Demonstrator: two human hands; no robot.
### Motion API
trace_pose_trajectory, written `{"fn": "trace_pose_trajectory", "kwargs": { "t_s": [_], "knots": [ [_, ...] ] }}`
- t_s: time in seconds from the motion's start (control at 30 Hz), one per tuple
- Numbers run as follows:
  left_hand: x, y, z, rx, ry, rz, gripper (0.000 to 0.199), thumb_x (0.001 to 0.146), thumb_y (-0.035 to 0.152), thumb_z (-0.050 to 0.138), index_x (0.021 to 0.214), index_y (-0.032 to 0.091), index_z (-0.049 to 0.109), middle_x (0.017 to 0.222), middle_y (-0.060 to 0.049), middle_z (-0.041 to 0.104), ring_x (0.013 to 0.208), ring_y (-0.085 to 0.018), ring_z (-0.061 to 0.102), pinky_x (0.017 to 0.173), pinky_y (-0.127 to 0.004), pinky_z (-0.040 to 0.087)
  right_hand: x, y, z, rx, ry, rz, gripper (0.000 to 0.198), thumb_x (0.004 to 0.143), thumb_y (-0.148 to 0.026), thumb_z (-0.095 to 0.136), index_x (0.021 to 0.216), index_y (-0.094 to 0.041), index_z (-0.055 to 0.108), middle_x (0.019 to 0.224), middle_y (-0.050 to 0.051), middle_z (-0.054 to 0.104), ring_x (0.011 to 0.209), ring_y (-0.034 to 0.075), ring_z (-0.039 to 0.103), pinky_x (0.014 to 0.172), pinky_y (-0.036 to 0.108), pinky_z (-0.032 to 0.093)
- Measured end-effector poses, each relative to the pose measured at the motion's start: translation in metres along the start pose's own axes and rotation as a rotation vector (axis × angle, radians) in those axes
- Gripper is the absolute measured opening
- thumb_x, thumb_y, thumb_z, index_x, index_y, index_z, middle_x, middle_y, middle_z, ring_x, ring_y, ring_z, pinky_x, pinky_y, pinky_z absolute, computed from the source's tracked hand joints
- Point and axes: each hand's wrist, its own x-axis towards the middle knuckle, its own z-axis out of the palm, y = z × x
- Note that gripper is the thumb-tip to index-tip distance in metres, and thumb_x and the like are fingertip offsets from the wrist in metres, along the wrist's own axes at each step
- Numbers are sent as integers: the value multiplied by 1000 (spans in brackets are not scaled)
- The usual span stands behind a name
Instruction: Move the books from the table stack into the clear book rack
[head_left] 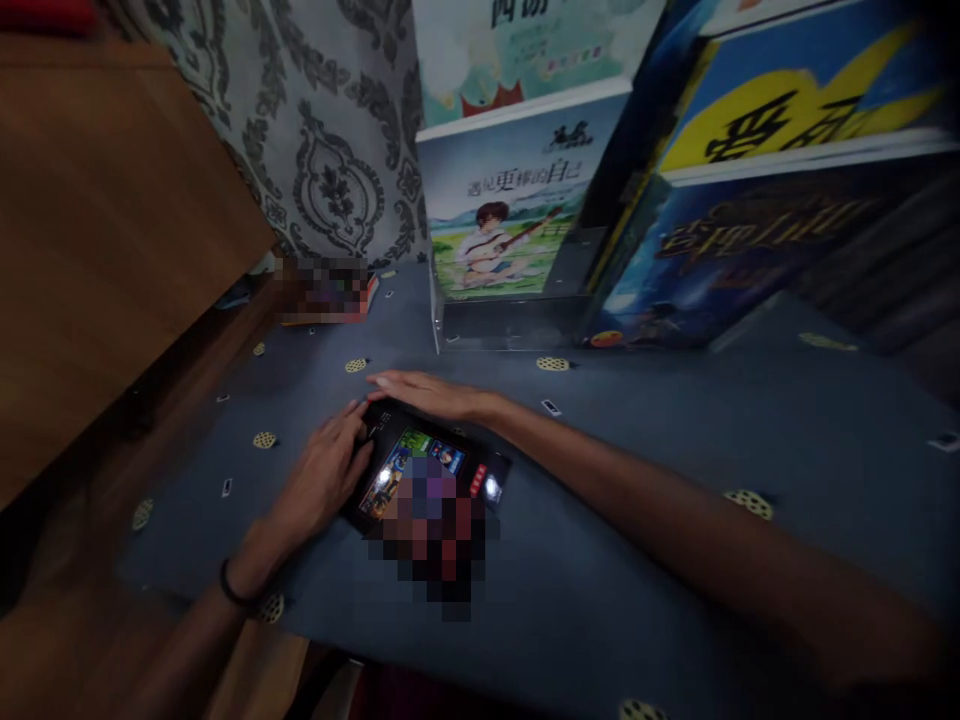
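Note:
A book (450, 460) with a dark, glossy cover and small colourful pictures lies at a slant on the blue-grey tablecloth. Blurred squares hide its lower part. Along its left edge rests my left hand (326, 465), fingers stretched out and a black band on the wrist. My right hand (424, 393) lies along the far edge, flat and edge-on, its fingers straight and pointing left. The fingertips of both hands come close together at the book's far left corner. Whether more books lie beneath this one, I cannot tell.
Clear stands at the back hold upright books, among them one with a guitar player (499, 215) and a dark blue one (705, 260). Another book (367, 298) lies at the back left, partly blurred. A wooden cabinet (112, 230) borders the table (637, 600) on the left.

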Motion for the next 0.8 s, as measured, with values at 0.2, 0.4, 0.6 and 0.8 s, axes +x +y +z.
{"fn": "trace_pose_trajectory", "kwargs": {
  "t_s": [0.2, 0.4, 0.6, 0.8],
  "knots": [
    [10, 14, 0, 110, 13, 5, 16, 102, 26, 40, 109, 19, 52, 131, -16, 65, 128, -31, 59, 98, -54, 52, 2, 1, 0, 47, 6, -25, 47, 103, -56, 38, 119, -21, 65, 126, 9, 69, 121, 21, 61, 111, 37, 43],
    [15, 30, 7, 156, 41, 62, 35, 99, 14, 36, 130, 15, 53, 128, -16, 68, 120, -29, 64, 99, -51, 52, 1, -1, -1, 92, -33, -50, 38, 104, -50, 40, 99, -20, 62, 110, 7, 72, 106, 20, 64, 102, 37, 48],
    [19, 56, 15, 99, 67, 114, 35, 100, 20, 42, 132, 13, 56, 134, -17, 65, 130, -31, 59, 106, -53, 49, -1, -3, -2, 48, -3, -36, 37, 102, -52, 43, 100, -20, 62, 107, 6, 70, 101, 20, 63, 98, 33, 48],
    [20, 91, 20, 52, -7, 163, 36, 103, 24, 40, 134, 16, 57, 137, -15, 65, 133, -29, 57, 110, -54, 46, -1, -1, -1, 35, 25, -56, 39, 102, -53, 45, 96, -20, 64, 100, 4, 70, 97, 19, 63, 93, 31, 49]
  ]
}}
